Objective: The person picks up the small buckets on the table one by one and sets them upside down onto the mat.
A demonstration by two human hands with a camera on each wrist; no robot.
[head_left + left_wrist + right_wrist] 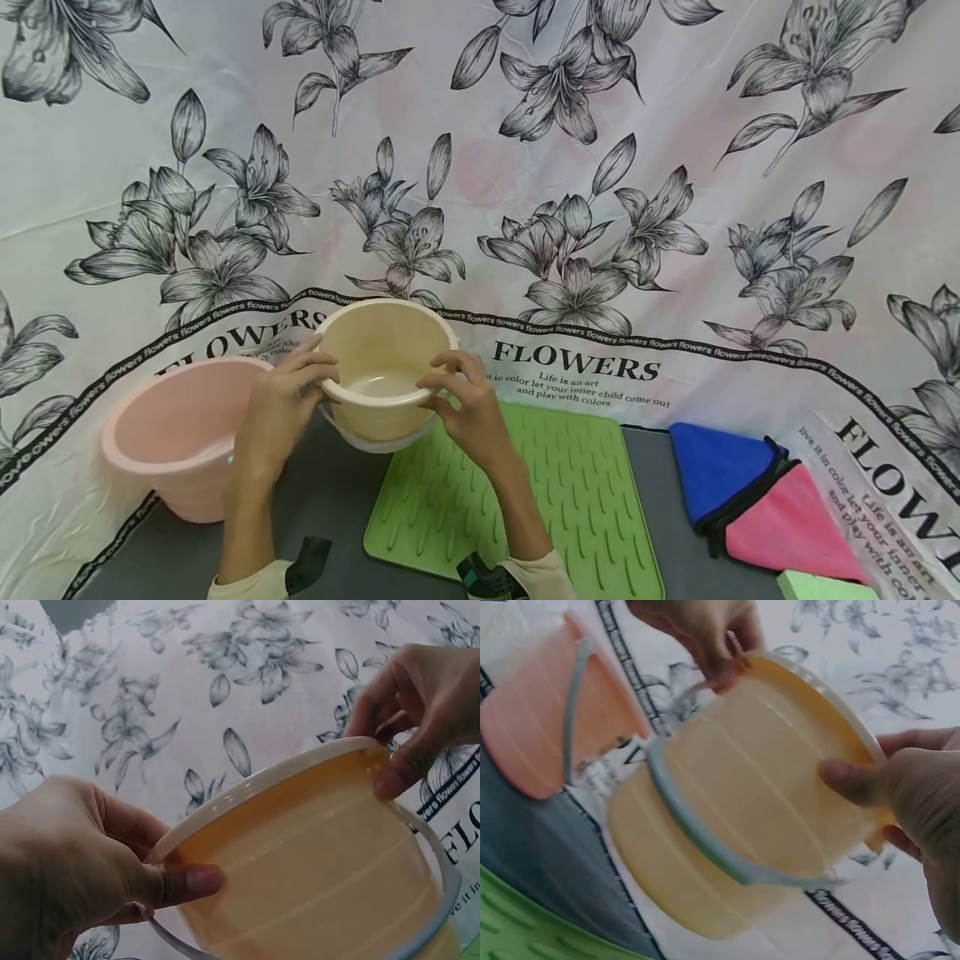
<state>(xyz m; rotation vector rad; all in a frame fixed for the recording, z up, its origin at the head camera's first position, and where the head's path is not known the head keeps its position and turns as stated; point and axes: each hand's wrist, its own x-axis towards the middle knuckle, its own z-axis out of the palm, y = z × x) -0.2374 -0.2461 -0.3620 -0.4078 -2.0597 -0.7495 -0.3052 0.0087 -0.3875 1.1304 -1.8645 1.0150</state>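
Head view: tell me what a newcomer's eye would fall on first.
Probably the pale yellow bucket near the centre, its rim gripped by the left hand on one side and the right hand on the other. Behind it, the white cloth with big black-line flowers fills the upper picture. Next come the pink bucket at the left and the bright green mat at lower centre.

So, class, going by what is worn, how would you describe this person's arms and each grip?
The left sleeve is cream, with a black band at its cuff. The right sleeve is cream too, with a dark device at the cuff showing a teal patch. The left grip and right grip wear no gloves; no rings or cables show.
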